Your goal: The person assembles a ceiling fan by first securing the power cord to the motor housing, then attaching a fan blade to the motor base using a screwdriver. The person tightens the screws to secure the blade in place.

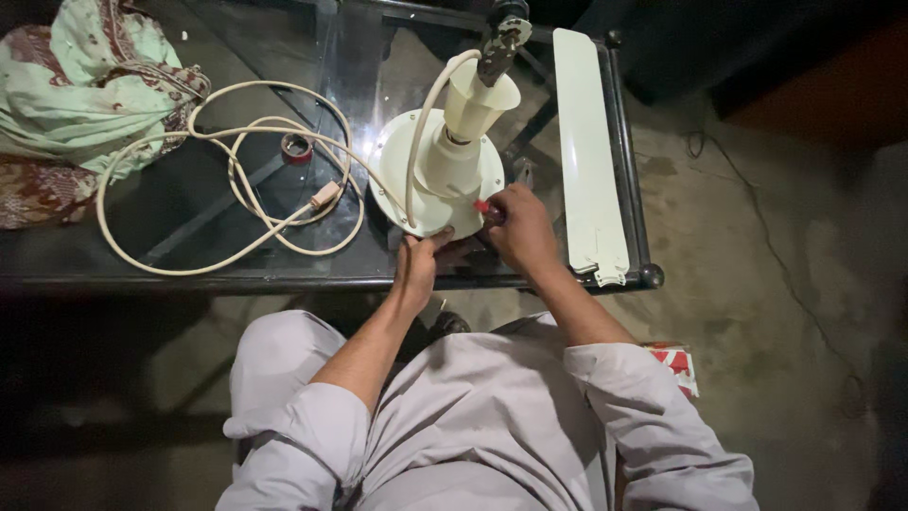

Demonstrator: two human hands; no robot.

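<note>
A cream ceiling-fan motor housing (437,175) with its down rod and canopy cup (480,102) stands on a dark glass table (189,227). My left hand (416,263) grips the near rim of the housing. My right hand (519,225) is closed on a red-handled tool (486,208), a screwdriver by the look of it, with its tip against the housing's right side. A cream cable (236,180) runs from the rod and lies in loops across the glass to the left.
A loose cream fan blade (588,151) lies along the table's right edge. A roll of tape (297,147) sits inside the cable loops. Patterned green cloth (85,85) is bunched at the far left. A red-and-white box (679,364) lies on the concrete floor at right.
</note>
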